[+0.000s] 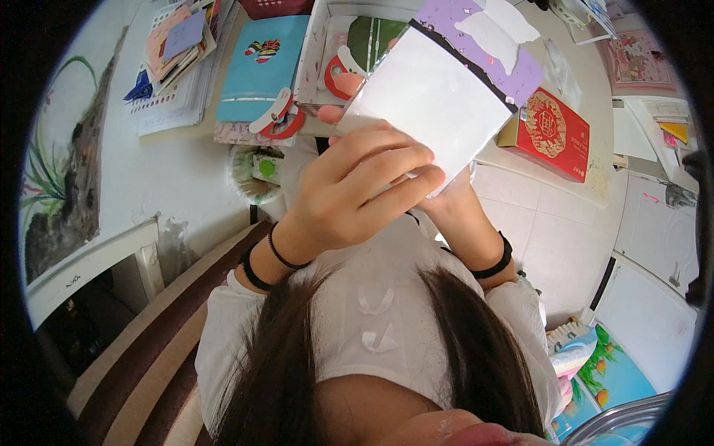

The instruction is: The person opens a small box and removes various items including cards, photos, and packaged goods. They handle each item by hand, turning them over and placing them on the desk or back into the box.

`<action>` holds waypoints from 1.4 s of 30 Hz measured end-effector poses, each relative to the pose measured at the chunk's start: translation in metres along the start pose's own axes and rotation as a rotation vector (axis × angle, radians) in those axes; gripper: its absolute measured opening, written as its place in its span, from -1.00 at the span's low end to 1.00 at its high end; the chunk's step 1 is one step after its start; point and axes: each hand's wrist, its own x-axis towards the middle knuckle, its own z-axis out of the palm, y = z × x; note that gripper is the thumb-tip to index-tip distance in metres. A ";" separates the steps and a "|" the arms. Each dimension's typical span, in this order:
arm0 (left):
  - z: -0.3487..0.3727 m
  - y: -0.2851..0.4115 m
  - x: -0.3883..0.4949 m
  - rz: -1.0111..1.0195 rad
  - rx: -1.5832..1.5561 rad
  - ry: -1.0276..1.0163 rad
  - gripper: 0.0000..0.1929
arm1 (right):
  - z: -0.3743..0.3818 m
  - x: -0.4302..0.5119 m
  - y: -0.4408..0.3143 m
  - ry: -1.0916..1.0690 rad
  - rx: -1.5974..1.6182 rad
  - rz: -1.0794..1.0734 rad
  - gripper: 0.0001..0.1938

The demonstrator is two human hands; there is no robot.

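A flat packet [429, 106] in clear plastic, with a white sheet face and a black band along its upper edge, is held up tilted before my chest. Purple printed paper [435, 17] extends beyond that band, with a white cut-out shape [499, 30] on it. My left hand [362, 184] lies across the packet's lower left corner, its fingers bent over the front; its thumb is not clearly seen. From beneath, my right hand [454, 187] supports the packet. Fingertips show past its left edge, and most of that hand is hidden.
On the table are a blue folder [262, 67], red-and-white cut-outs [279, 117], an open box [315, 50] holding a green piece [371, 44], and a red box [552, 134]. Stacked papers [178, 67] are at left. Below stands a lined bin [254, 173].
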 end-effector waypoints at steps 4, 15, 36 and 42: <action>0.004 0.000 -0.005 -0.062 -0.080 -0.043 -0.73 | -0.019 -0.003 -0.015 0.221 -0.385 -0.142 -0.31; -0.037 -0.041 -0.033 -0.542 0.048 0.161 -0.83 | -0.017 0.007 -0.141 0.432 -2.023 -0.138 -0.64; -0.073 -0.155 -0.084 -0.900 0.782 0.006 -0.23 | -0.033 0.048 -0.081 0.197 -2.712 -0.308 -0.74; -0.102 -0.141 -0.057 -0.607 0.631 0.086 -0.60 | 0.008 0.093 -0.038 -0.116 -2.490 -0.849 -0.68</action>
